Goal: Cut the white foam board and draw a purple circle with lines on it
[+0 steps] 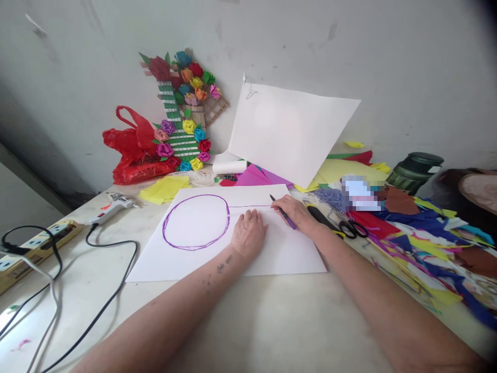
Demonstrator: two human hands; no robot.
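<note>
A large white sheet (202,264) lies on the table. Drawn on its left part is a purple circle (166,239), and a thin purple line (248,206) runs rightward from the circle's upper right side. My left hand (249,233) rests flat on the sheet just below that line, right of the circle, with nothing in it. Near the line's right end, my right hand (292,213) holds a purple marker (286,218), its dark end pointing up and left.
Behind the sheet stand a paper-flower craft (182,140), a red plastic bag (135,155) and an upright white board (287,129). To the left are a glue gun (111,211) and power strip (34,243). Scissors (353,229), yarn (330,198) and colored scraps (427,248) lie right.
</note>
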